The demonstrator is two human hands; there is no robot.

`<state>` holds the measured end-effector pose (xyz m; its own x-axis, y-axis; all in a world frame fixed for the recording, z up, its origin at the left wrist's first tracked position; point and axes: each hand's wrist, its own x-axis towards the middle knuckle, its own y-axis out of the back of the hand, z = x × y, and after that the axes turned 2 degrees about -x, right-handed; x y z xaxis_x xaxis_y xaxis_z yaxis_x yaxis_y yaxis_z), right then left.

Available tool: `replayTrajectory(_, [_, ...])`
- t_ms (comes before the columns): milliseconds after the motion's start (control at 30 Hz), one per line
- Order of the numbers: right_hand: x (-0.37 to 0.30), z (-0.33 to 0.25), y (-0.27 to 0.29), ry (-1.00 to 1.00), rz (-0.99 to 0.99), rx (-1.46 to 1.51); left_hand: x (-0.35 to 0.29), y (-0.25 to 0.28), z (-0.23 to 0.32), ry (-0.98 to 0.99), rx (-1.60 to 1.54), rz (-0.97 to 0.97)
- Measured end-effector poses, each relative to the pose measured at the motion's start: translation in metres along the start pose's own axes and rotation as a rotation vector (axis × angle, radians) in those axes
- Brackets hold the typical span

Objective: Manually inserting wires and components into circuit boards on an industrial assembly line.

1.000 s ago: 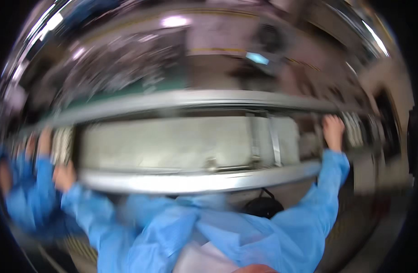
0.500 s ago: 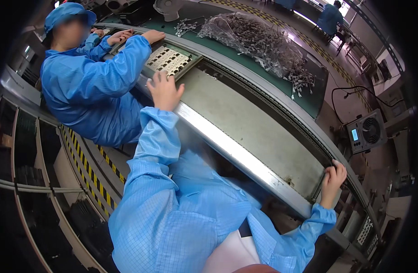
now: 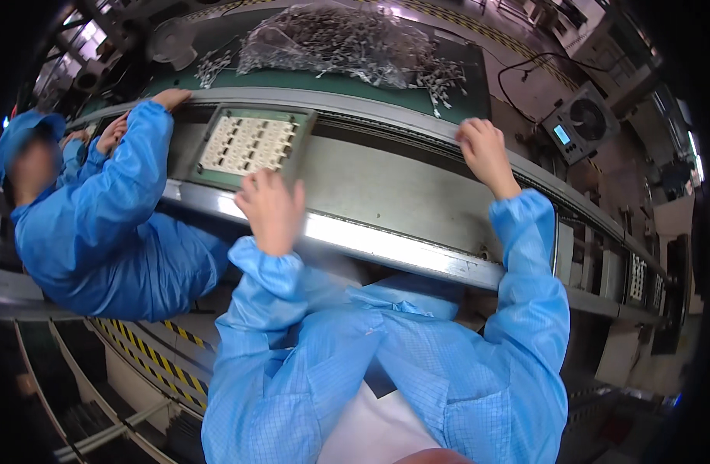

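A square tray with a green-grey frame lies on the conveyor, holding several rows of small cream-coloured blocks with dark parts among them. My left hand is at its near right corner, fingers spread and slightly blurred; whether they touch the frame I cannot tell. Over the conveyor's far rail is my right hand, its fingers loosely bent and nothing visible in them. Both my sleeves are light blue.
Beyond the rail, a clear plastic bag of white-ended cables lies on a green surface. A co-worker in blue reaches over the conveyor at left. A fan unit with a lit display stands at right; a pale fan is back left.
My view has turned, so the tray is more fully visible. My right hand has left the conveyor plate's right end and moved to the far rail. The left stays near the tray.
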<state>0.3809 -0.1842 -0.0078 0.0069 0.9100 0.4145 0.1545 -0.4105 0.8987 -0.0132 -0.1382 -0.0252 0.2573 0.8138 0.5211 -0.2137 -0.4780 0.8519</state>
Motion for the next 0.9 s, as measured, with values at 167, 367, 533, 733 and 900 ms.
replayTrajectory(167, [0.082,-0.056,-0.018,-0.205,-0.113,-0.002,-0.008,0.05,0.017,-0.293,-0.378,-0.205])
replayTrajectory(367, [0.132,-0.071,-0.047,-0.207,-0.108,-0.163,-0.01,0.051,0.05,-0.723,-0.617,-0.359])
replayTrajectory(533, [0.133,-0.069,-0.055,-0.097,-0.078,-0.274,0.037,0.052,0.036,-0.994,-0.695,-0.485])
replayTrajectory(733, [0.115,-0.062,-0.006,-0.149,-0.255,-0.258,0.187,-0.009,0.04,-0.716,-0.267,-0.284])
replayTrajectory(900, [0.095,-0.074,-0.015,-0.189,-0.114,-0.49,0.246,-0.096,0.064,-0.655,-0.383,-0.19])
